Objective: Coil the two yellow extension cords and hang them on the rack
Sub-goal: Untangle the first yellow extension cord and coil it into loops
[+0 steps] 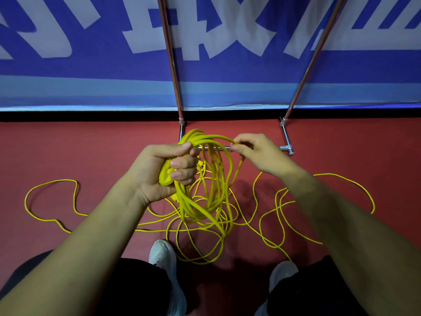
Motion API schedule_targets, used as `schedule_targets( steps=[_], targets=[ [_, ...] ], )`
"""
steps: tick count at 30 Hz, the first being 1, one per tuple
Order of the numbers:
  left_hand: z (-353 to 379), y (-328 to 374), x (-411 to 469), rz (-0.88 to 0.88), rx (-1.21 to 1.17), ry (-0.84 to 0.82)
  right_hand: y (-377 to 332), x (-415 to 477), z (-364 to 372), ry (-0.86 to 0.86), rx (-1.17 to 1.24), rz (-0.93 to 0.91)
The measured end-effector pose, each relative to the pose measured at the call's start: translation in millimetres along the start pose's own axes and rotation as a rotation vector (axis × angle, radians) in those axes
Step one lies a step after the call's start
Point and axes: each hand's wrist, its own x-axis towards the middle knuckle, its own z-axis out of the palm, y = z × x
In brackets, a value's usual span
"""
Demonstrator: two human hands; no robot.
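- Loops of yellow cord, the coil (185, 201), hang at centre frame from my left hand (159, 172). Its fingers are curled tight round the gathered top and a yellow plug body, which keeps the finished turns bunched together.
- My right hand (257, 153), just right of centre, pinches a single strand between thumb and fingertips and holds it arched toward the left fist. I judge this to be the next turn going onto the bundle.
- Loose cord (57, 180) sprawls over the red floor (91, 151) across the middle and lower frame, tangled beneath the coil, so much is left to gather. I cannot tell which strands belong to which of the two cords.
- The rack (285, 135) stands just behind my hands, its poles rising to the top edge. No cord hangs on the part I can see.
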Motion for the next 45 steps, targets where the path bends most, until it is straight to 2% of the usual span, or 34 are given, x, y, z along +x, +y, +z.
schedule_targets(
  steps=[4, 8, 11, 15, 17, 20, 22, 24, 26, 28, 31, 35, 38, 40, 42, 45],
  targets=[
    [-1.8, 3.9, -2.0, 0.051, -0.098, -0.083, 8.7, -0.5, 7.7, -0.05, 0.0, 0.039],
    [-5.0, 6.8, -3.1, 0.103, -0.139, -0.062, 18.1, -1.9, 12.6, -0.089, 0.16, 0.092],
    [-7.6, 9.1, -6.1, 0.136, -0.137, -0.043, 26.6, -0.4, 16.1, 0.02, 0.205, 0.172],
    [-9.9, 16.5, -11.6, 0.168, -0.182, -0.045, 38.8, -4.5, 18.5, 0.102, -0.027, 0.137],
    [-11.8, 18.7, -12.3, 0.19, -0.175, -0.032, 44.9, -5.2, 23.4, 0.051, -0.073, 0.169],
    [-15.9, 23.2, -12.9, 0.221, -0.192, -0.039, 51.0, -11.3, 31.3, -0.106, 0.047, 0.294],
    [-16.9, 26.0, -13.0, 0.251, -0.148, 0.013, 52.6, -16.4, 37.4, -0.114, 0.134, 0.365],
    [-15.6, 27.0, -12.4, 0.286, -0.071, 0.128, 49.8, -17.4, 41.5, -0.03, 0.176, 0.421],
    [-12.7, 27.4, -10.4, 0.323, 0.022, 0.257, 44.7, -13.2, 40.3, 0.054, 0.036, 0.377],
    [-10.2, 27.3, -7.5, 0.336, 0.132, 0.359, 33.5, -9.2, 33.9, 0.056, -0.13, 0.279],
    [-9.3, 23.6, -2.4, 0.318, 0.253, 0.442, 3.2, -10.0, 19.8, -0.103, -0.293, 0.172],
    [-12.4, 12.0, 6.6, 0.275, 0.387, 0.529, -41.5, -18.8, 10.5, -0.474, -0.445, 0.036],
    [-11.3, 3.1, 12.8, 0.195, 0.457, 0.541, -61.4, -23.6, 6.1, -0.702, -0.283, 0.031],
    [-8.3, -4.1, 16.0, 0.121, 0.492, 0.537, -68.1, -24.6, 3.1, -0.735, -0.112, 0.01],
    [-4.0, -10.7, 18.0, 0.057, 0.486, 0.501, -70.6, -24.4, 1.4, -0.663, 0.055, -0.032],
    [4.2, -15.9, 20.6, 0.007, 0.423, 0.414, -70.8, -23.4, 3.5, -0.45, 0.278, -0.013]
  ],
)
